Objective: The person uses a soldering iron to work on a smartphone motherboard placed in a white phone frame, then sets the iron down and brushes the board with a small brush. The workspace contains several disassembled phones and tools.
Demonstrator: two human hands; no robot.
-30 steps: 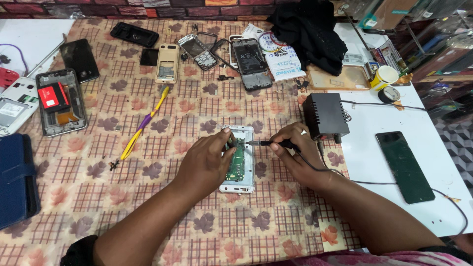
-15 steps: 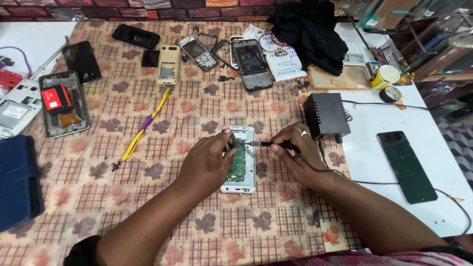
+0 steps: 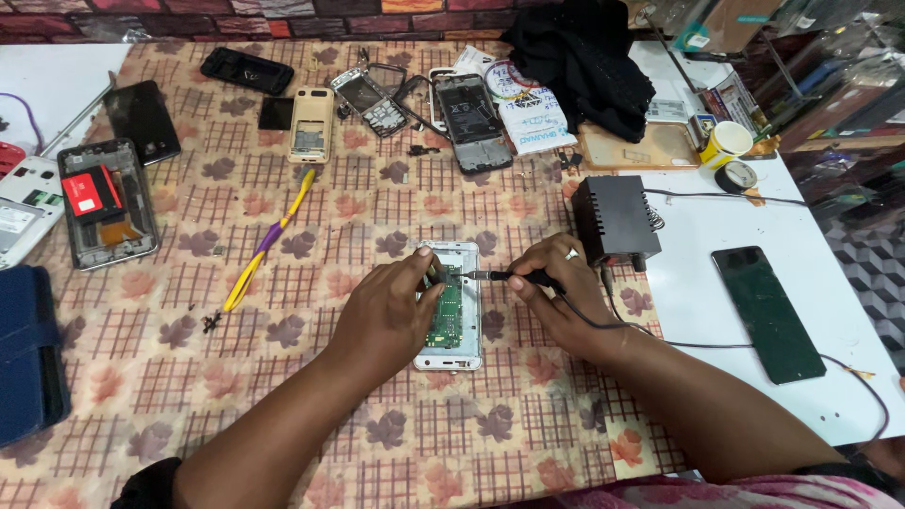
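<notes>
An opened white phone (image 3: 460, 325) with its green circuit board exposed lies on the patterned tablecloth at the centre. My left hand (image 3: 386, 316) rests on its left side, fingers pinched at the board's upper edge. My right hand (image 3: 556, 297) grips a black soldering iron (image 3: 514, 277) like a pen, its metal tip pointing left onto the top of the board. The iron's cord runs from my right hand to a black soldering station box (image 3: 615, 221).
Several dismantled phones (image 3: 471, 108) and a phone with a red battery (image 3: 106, 203) lie around the cloth. A yellow-purple tool (image 3: 269, 238) lies left of centre. A dark phone (image 3: 768, 313) rests on the white table, a black cloth (image 3: 584, 61) at the back, a blue case (image 3: 28, 353) far left.
Both hands stay on the phone; the iron's tip holds at the top of the board with only slight shifts.
</notes>
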